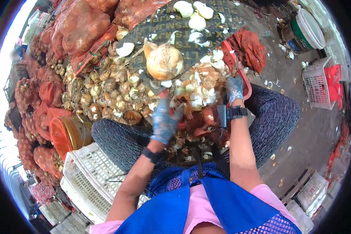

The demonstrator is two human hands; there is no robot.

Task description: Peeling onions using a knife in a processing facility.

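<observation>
My left hand [164,124], in a patterned blue-grey glove, is smeared by motion beside a pile of peeled onions and skins. Its thumb stands apart from the fingers, and I see nothing held in it. My right hand [234,89], gloved alike, is closed at the near right side of a red plastic basket [231,55]; what its fingers hold is hidden. Between the hands lie white peeled onions [197,100] and loose papery skins [207,74]. A large yellow-brown onion [164,61] appears above my left hand.
Unpeeled onions [105,91] heap up at the left, below full red mesh sacks [80,27]. Peeled onions [197,21] lie on a dark printed sheet [160,25]. An orange-lined bucket [68,130] and white crate [93,179] stand left; a white-lidded bucket [306,31] stands far right.
</observation>
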